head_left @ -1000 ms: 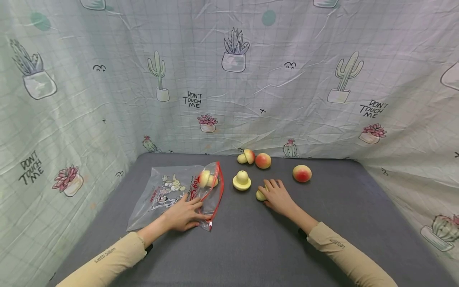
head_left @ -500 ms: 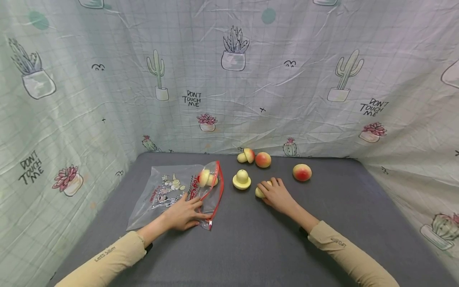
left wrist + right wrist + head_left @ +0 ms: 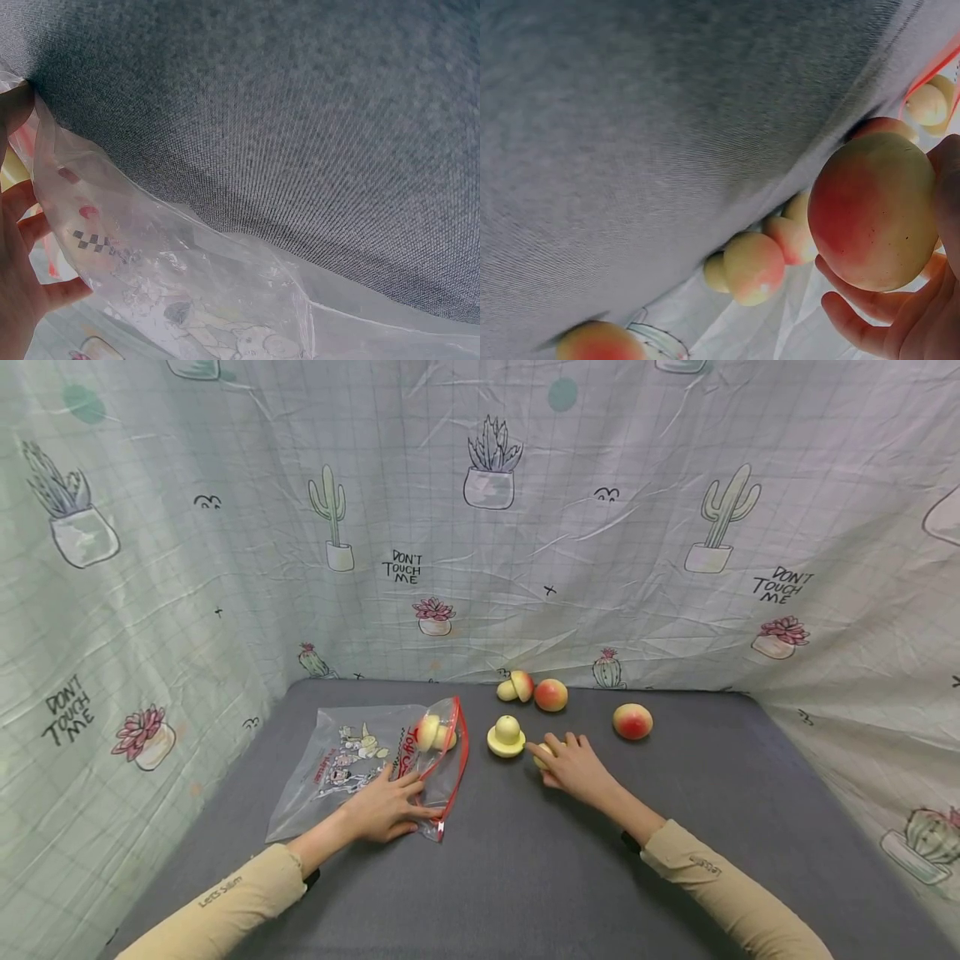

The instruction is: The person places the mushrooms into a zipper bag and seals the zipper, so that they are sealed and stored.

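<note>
My left hand (image 3: 386, 810) rests with spread fingers on a clear plastic zip bag (image 3: 300, 797) with a red-edged mouth. Just inside that mouth lies a mushroom-shaped piece (image 3: 433, 733), with a red-yellow cap and pale stem. My right hand (image 3: 577, 772) holds a similar toy mushroom (image 3: 870, 214) low at the table; in the head view the fingers cover most of it. Its rounded cap faces the right wrist camera, thumb on one side and fingers beneath. The index finger points toward another toy mushroom (image 3: 506, 739), standing cap down; whether they touch I cannot tell.
Behind, a toy mushroom (image 3: 514, 687) lies on its side against a round red-yellow piece (image 3: 551, 695). A second round piece (image 3: 633, 722) sits farther right. The grey table (image 3: 487, 877) meets a printed cloth curtain (image 3: 645, 627) at its back edge.
My right hand has shifted slightly left, and its index finger has stretched out toward the cap-down toy mushroom. The left hand and bag stay in place.
</note>
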Motion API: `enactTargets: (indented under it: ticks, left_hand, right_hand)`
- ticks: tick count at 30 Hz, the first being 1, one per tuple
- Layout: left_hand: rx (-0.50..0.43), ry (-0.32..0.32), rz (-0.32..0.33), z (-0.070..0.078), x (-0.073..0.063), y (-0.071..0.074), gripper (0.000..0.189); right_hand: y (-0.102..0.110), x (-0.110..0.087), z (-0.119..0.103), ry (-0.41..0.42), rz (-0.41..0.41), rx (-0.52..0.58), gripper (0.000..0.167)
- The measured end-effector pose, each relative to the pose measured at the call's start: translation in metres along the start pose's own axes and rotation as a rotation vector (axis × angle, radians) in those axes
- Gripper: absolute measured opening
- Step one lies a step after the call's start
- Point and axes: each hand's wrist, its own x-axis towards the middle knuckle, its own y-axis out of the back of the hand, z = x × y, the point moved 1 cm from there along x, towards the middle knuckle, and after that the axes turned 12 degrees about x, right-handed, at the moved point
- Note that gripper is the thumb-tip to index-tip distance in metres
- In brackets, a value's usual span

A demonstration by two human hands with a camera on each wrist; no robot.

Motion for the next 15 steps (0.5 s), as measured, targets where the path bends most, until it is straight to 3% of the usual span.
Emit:
enactTargets:
  ticks: [15]
  left_hand:
    - [0.025, 0.001, 0.019, 0.001, -0.001, -0.001, 0.041]
  right_hand:
    - [0.009, 0.013, -0.012, -0.02, -0.015, 0.04, 0.035]
